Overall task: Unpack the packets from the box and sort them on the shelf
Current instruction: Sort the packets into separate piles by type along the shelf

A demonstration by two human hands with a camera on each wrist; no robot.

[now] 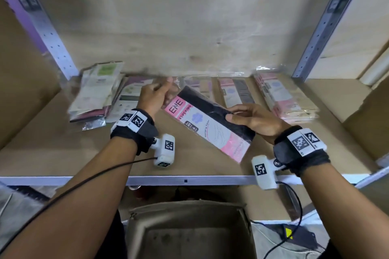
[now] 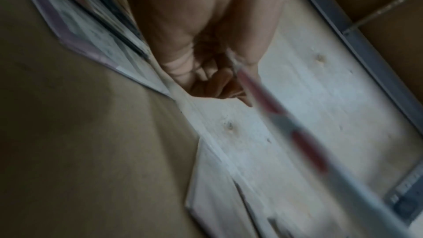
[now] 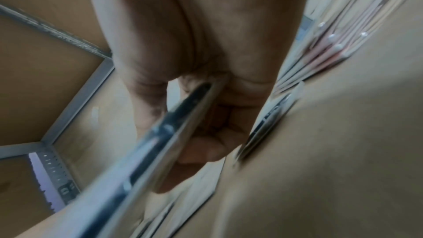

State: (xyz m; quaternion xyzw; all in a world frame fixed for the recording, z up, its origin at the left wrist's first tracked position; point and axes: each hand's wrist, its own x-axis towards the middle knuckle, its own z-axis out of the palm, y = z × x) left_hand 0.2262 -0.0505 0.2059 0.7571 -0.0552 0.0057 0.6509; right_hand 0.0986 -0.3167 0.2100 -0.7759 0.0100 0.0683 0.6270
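step: sorting | stocking packet [image 1: 207, 123] tilted above shelf [image 1: 185, 180], right hand [image 1: 255, 120] grips its edge, left hand [image 1: 155, 95] pinches top corner (blurry) | next: lay on matching pink stack [image 1: 286, 96]

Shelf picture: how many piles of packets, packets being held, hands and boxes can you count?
Piles of packets on the shelf: 5
Pink packet being held: 1
Hands, left hand and right hand: 2
Box below: 1
Total: 9
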